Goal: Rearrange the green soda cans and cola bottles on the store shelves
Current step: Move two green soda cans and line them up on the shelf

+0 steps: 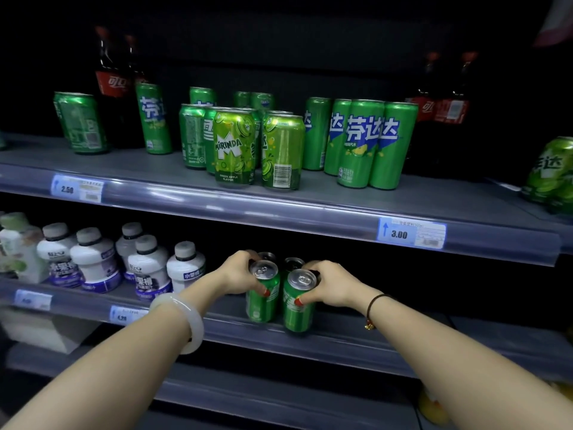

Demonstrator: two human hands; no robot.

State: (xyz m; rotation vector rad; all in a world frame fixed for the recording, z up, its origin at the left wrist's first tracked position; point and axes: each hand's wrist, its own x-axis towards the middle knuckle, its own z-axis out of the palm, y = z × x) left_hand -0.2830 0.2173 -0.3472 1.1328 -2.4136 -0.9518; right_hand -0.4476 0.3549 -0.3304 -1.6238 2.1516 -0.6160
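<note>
Clasping upper walls, left hand holds left can, right hand holds right can; rigid, slick, likely full, so grasp mid-body.

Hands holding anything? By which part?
Yes. Left hand grips the left can, right hand the right can, each round the upper body just under the rim, thumb in front.

On the upper shelf, the left cola bottles stand far back at the left end and the right cola bottles far right. Squat cans crowd the middle, with slim cans just right of them. On the lower shelf, plastic bottles sit left. Right of them, the left near can and right near can stand before two far cans.
</note>
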